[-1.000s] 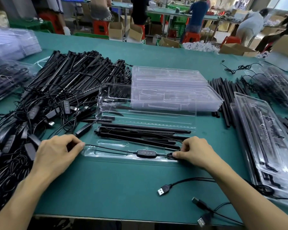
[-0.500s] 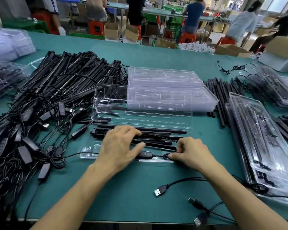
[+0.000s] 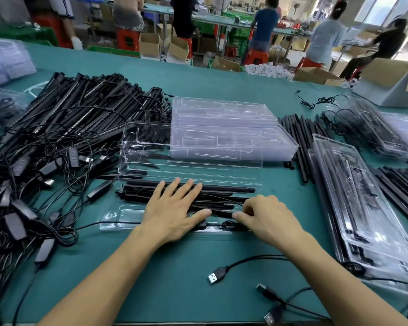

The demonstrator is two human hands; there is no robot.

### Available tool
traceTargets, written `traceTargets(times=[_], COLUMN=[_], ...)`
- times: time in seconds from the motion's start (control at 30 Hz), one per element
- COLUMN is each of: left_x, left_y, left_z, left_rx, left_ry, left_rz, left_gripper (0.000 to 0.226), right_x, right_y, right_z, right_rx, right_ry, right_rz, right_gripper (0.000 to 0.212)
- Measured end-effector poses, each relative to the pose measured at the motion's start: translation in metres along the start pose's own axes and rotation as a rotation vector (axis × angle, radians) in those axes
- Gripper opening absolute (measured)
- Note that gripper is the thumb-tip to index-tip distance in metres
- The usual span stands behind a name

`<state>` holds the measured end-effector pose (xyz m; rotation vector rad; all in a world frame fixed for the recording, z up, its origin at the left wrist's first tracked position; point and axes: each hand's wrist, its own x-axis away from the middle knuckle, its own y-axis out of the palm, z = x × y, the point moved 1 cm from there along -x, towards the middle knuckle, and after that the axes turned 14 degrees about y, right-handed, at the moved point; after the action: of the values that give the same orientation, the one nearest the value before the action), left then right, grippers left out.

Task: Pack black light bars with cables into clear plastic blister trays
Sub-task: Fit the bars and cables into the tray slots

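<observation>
Loose bars point(image 3: 80, 123) heap up on the desk's point(image 3: 174, 278) left. At centre, a worker's left hand point(image 3: 174, 210) presses flat, fingers straight, on black light bars point(image 3: 224, 189) lying in an open blister tray point(image 3: 118, 218); the right hand's point(image 3: 266, 218) curled fingers pinch their cable point(image 3: 227, 226) at the tray's near edge.

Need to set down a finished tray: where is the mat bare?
Bare mat lies at the near edge, left of the USB plug, and between the open tray and the packed trays; also behind the empty tray stack. Crowded: light bar pile left, trays right.
</observation>
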<state>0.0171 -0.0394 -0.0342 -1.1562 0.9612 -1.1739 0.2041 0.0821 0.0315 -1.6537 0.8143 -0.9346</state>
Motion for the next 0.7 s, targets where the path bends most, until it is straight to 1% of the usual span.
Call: traceTargets(times=[0.07,0.13,0.17,0.27,0.3,0.33,0.4,0.5,0.6,0.63,0.7], left_x=[0.0,-0.002,-0.002,-0.001,-0.001,-0.001,0.0,0.0,-0.001,-0.001,-0.001], left_y=[0.001,0.002,0.002,0.001,0.001,0.001,0.001,0.004,0.006,0.006,0.006], left_z=[-0.001,-0.001,-0.001,0.0,0.0,0.0,0.001,0.0,-0.001,-0.001,-0.001], left_rx=[-0.006,-0.001,0.002,0.003,0.004,0.006,0.011,0.003,0.0,0.0,-0.001], left_ry=[0.006,0.01,0.012,0.013,0.011,0.008,0.005,0.005,0.005,0.007,0.008], left_rz=[0.004,0.011,0.014,0.009,0.009,0.011,0.017,0.029,0.036,0.036,0.041], left_gripper=[0.092,0.091,0.09,0.089,0.088,0.087,0.087,0.087,0.086,0.086,0.084], right_x=[-0.009,-0.029,-0.044,-0.095,-0.109,-0.121,-0.14,-0.151,-0.155,-0.154,-0.147], right_y=[-0.008,-0.017,-0.022,-0.04,-0.046,-0.052,-0.058,-0.062,-0.068,-0.072,-0.078], right_z=[-0.005,-0.01,-0.012,-0.021,-0.025,-0.027,-0.029,-0.029,-0.023,-0.02,-0.012], right_rx=[-0.049,-0.15,-0.168,-0.123,-0.164,-0.254,-0.477,-0.697,-0.707,-0.734,-0.834], right_ry=[0.017,-0.009,-0.025,-0.039,-0.016,0.027,0.121,0.156,0.131,0.133,0.096], right_rz=[0.053,0.157,0.197,0.179,0.155,0.116,0.051,0.065,0.047,0.072,0.092], right_gripper=[0.031,0.019,0.02,0.064,0.076,0.085,0.093,0.085,0.072,0.066,0.046])
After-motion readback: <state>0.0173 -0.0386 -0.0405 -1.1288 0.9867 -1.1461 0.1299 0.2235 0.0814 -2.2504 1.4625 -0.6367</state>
